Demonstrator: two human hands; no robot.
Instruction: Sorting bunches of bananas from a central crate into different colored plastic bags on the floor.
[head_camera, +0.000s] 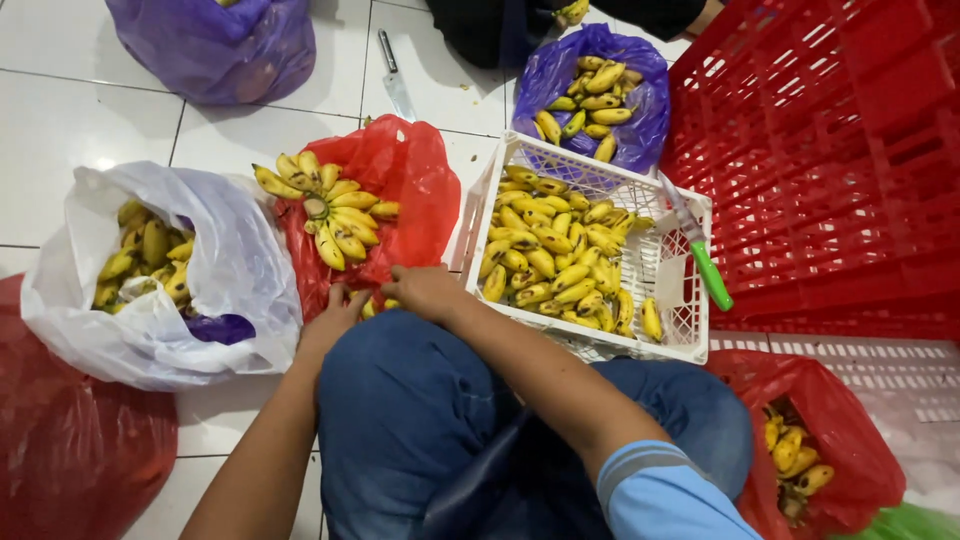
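I sit on a tiled floor with my knee in blue jeans (400, 400) raised in front of me. My left hand (335, 315) and my right hand (425, 290) meet at the near edge of a red plastic bag (420, 180), touching small yellow bananas (378, 305) half hidden behind my knee. A large hand of small bananas (330, 210) lies on the red bag just beyond my fingers. How tightly either hand grips is hidden.
A white slotted basket (690, 300) of bananas sits right of my hands, a green-handled knife (700, 250) on its rim. White bag (230, 270) of bananas at left, purple bags (640, 120) beyond, red crate (830, 150) at right, a knife (395, 80) on the floor.
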